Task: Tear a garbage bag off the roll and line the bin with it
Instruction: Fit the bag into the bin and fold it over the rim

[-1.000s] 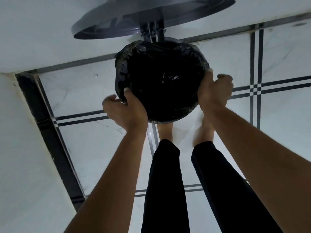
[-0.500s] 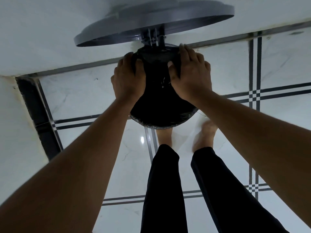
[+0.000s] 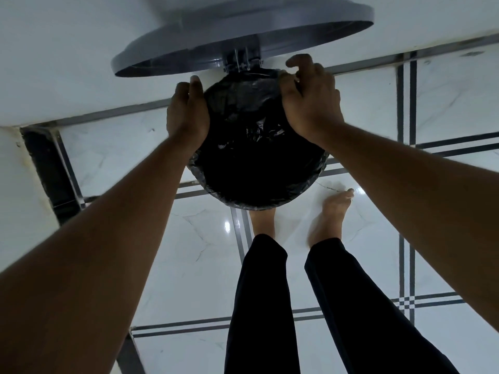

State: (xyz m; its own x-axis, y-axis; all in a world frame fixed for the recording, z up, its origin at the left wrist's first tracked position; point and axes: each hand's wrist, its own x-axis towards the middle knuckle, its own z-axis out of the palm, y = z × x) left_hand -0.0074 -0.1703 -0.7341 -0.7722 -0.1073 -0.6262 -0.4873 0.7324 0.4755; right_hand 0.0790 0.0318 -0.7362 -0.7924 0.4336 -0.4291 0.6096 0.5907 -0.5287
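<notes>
While lid (image 3: 243,36) stands open, both hands grip garbage bag (image 3: 256,163) at rim.

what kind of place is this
Probably a room in a home: glossy white marble-look floor tiles with dark stripe borders, a round grey hinged-lid bin lined with black plastic, and bare feet.

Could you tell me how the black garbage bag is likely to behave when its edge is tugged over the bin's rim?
The garbage bag looks thin and floppy: it is crumpled and creased inside the bin. Its glossy sheen suggests it may slip, so both hands, left hand and right hand, pinch it at the rim. It probably weighs little and could tear if overstretched.
</notes>
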